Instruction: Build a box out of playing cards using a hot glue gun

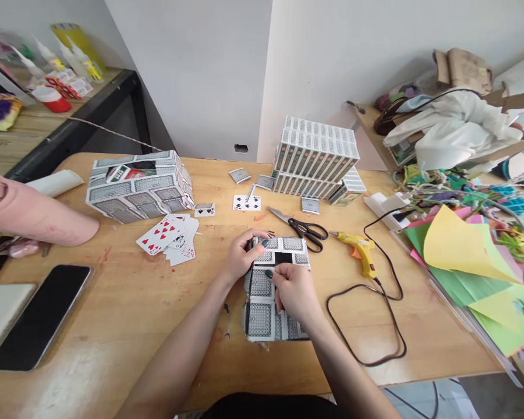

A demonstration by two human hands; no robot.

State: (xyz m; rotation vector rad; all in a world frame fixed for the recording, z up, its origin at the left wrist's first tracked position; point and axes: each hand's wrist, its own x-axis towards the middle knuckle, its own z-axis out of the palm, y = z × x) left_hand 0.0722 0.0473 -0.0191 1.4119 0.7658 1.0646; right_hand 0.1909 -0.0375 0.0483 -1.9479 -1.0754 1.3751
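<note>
A box covered in grey-backed playing cards (261,320) lies in front of me on the table, with a dark rectangular opening in its top face. My left hand (241,256) grips its far left edge, thumb on top. Over the middle of the box, just below the opening, my right hand (296,291) is closed, thumb and fingers pinched against the card surface. Whatever it pinches is hidden by the fingers. Black-handled scissors (306,228) and a yellow glue gun (358,249) lie close to the right of the box.
A larger card-covered box (140,198) sits at back left, beside loose playing cards (168,235). Stacked card packs (314,157) stand at the back. The glue gun's cord (362,361) loops at right, near coloured paper (463,250). A phone (41,317) lies left.
</note>
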